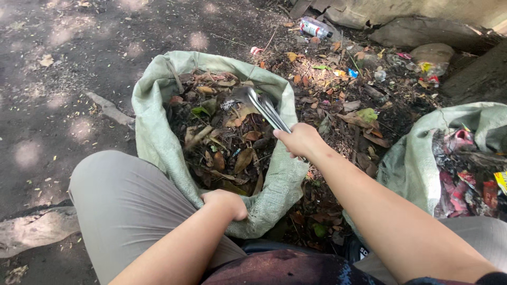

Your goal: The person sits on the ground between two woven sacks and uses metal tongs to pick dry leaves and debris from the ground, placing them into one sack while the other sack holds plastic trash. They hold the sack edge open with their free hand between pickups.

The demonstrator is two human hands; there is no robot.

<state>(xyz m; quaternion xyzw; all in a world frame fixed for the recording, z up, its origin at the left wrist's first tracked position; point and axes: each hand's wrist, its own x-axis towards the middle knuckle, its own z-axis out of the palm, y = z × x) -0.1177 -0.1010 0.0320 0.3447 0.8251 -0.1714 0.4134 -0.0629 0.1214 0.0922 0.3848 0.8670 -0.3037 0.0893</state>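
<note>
My right hand (300,140) grips a pair of metal tongs (260,103) whose tips reach over the open mouth of a pale green woven sack (153,121). The sack is filled with dry brown leaves (227,142) and bits of litter. My left hand (226,203) clutches the sack's near rim, holding it open against my knee in grey trousers (121,206).
A second pale green sack (406,163) at the right holds red plastic wrappers and other trash. Leaf litter, scraps and a plastic bottle (315,26) lie on the ground beyond the sacks. Bare dirt stretches to the left, with a flat stone (37,227) near my knee.
</note>
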